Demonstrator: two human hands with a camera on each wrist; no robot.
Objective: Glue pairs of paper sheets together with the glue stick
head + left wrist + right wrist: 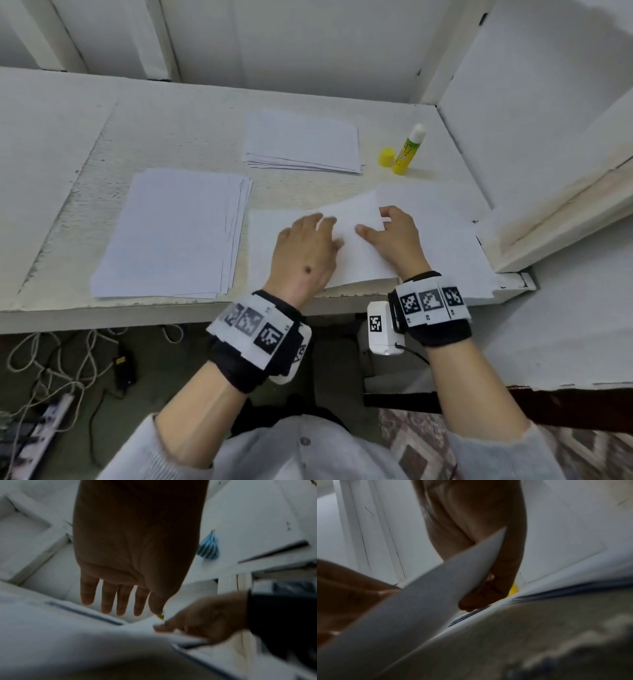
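A loose white sheet (356, 263) (428, 595) is lifted at an angle over the front-right paper stack (455, 246). My right hand (373, 222) (488, 588) pinches the sheet's far edge between thumb and fingers. My left hand (322, 226) (123, 607) is just left of it, fingers straight, over the sheet's left part; I cannot tell whether it touches. The yellow-green glue stick (407, 150) stands upright and uncapped at the back right, with its yellow cap (387, 157) next to it on the left. Neither hand is near it.
A large paper stack (171, 233) lies at the front left and a smaller one (301, 142) at the back middle of the white table (191, 123). White walls close in behind and on the right. Cables and a power strip (44, 431) lie on the floor.
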